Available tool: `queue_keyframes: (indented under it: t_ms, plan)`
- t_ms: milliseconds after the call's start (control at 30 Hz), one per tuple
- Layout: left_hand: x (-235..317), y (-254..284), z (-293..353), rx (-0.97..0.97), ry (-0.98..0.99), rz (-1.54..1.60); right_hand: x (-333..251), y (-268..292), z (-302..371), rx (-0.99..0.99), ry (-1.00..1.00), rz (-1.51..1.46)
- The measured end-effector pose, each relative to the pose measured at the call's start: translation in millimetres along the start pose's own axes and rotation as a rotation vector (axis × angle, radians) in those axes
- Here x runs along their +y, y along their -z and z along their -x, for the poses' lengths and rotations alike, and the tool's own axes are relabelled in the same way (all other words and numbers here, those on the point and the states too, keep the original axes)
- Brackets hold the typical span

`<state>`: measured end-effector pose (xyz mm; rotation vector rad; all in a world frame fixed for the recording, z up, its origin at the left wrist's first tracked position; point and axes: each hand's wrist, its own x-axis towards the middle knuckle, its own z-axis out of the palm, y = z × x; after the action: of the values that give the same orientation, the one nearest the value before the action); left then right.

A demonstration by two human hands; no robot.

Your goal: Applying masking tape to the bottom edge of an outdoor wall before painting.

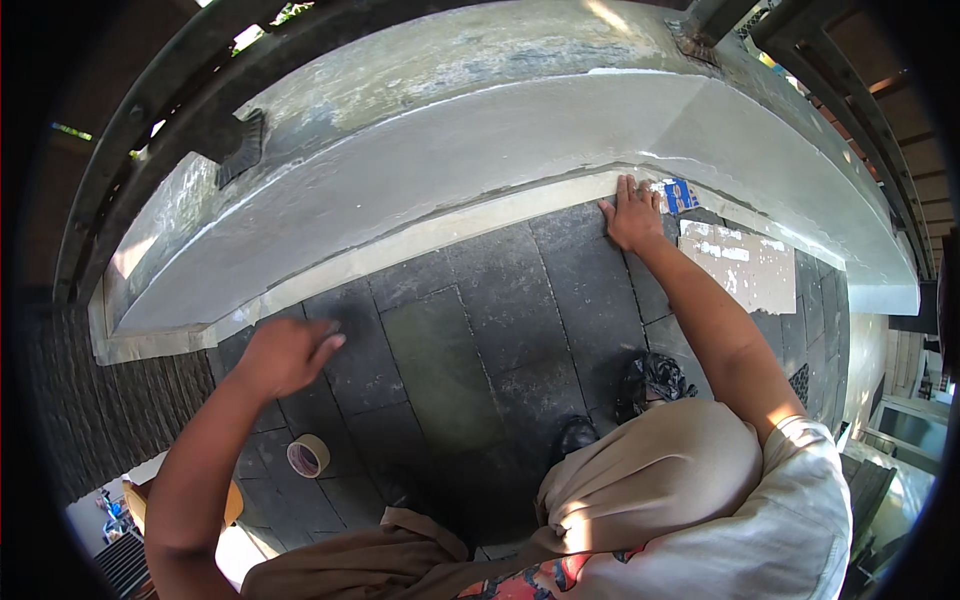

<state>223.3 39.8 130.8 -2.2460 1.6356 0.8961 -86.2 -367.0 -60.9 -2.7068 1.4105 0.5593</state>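
My right hand (635, 216) lies with its fingers stretched out against the cream strip (430, 224) along the foot of the low grey wall, near the corner. Beside those fingertips is a blue and white piece of card (680, 196). My left hand (285, 357) hovers over the dark tiles near the strip's left part, its fingers bent and smeared by motion. Whether it holds anything small does not show. A roll of masking tape (308, 456) rests on the floor below my left hand, and neither hand touches it.
A flat piece of cardboard (740, 266) with white smears lies right of my right forearm. A crumpled black plastic bag (652, 382) is by my knee. Above the wall (400, 150) runs a dark metal railing (150, 125). Ridged dark stone (120, 410) borders the left.
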Motion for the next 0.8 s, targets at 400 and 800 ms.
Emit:
queue_keyframes:
  t_ms: [400,800]
  plan:
    - [-36.1,-333.7,208.2,0.627,0.422,0.004,-45.9,69.9,101.0,0.245,0.361,-0.707]
    - [11.6,24.0,106.7,0.354,0.131,0.618,-110.2,166.8,193.5,-0.296,0.67,-0.965]
